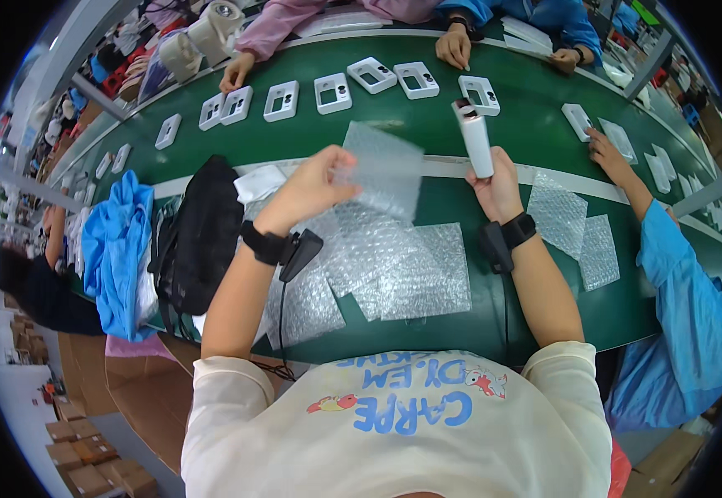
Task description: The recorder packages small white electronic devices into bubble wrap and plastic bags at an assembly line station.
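My left hand (309,189) is closed on the edge of a clear bubble-wrap bag (387,170), held up off the table. In my right hand (498,192) stands a slim white handheld device (477,148) with a dark, coppery top end, gripped near its lower end and tilted slightly left. Between my forearms, overlapping bubble-wrap bags (427,282) are spread over the green table (485,324). Two more bubble-wrap pieces (557,217) lie to the right of my right wrist. Black bands with small units sit on both wrists.
Beyond a pale rail, a green belt (294,137) carries several white trays with cut-outs (332,93). Co-workers' hands reach in at the far side and from the right (608,158). A black bag (203,241) and blue cloth (118,249) lie to the left.
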`<state>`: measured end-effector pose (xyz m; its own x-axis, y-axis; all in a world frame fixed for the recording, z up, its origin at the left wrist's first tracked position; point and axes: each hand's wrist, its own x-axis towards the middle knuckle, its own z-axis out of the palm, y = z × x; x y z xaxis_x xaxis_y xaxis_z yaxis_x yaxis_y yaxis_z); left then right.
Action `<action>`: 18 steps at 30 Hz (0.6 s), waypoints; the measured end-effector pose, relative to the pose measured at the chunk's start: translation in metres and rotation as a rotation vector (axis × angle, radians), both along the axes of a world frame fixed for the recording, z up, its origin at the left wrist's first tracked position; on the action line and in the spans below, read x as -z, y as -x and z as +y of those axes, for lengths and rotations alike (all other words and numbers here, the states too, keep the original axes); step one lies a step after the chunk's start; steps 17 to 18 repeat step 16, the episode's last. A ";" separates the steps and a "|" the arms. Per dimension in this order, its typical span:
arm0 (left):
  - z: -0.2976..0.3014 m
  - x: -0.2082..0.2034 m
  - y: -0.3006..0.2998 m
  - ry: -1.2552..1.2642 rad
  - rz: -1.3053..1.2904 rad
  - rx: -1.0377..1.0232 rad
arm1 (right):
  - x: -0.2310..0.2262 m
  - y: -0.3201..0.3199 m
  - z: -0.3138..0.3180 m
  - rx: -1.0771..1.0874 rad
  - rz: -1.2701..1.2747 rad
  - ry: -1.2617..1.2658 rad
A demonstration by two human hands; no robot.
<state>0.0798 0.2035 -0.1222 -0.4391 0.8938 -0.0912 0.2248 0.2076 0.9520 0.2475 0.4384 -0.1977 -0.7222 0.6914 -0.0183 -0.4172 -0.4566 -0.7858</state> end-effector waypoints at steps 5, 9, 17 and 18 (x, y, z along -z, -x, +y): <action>0.010 0.015 -0.003 0.040 1.216 0.078 | -0.010 -0.003 -0.001 -0.006 -0.115 -0.065; 0.038 0.023 -0.022 0.023 0.954 0.202 | -0.014 -0.008 -0.001 -0.011 -0.108 -0.045; 0.064 0.021 -0.050 0.554 0.986 0.178 | -0.005 -0.005 -0.011 0.052 -0.291 -0.183; 0.064 0.021 -0.050 0.554 0.986 0.178 | -0.005 -0.005 -0.011 0.052 -0.291 -0.183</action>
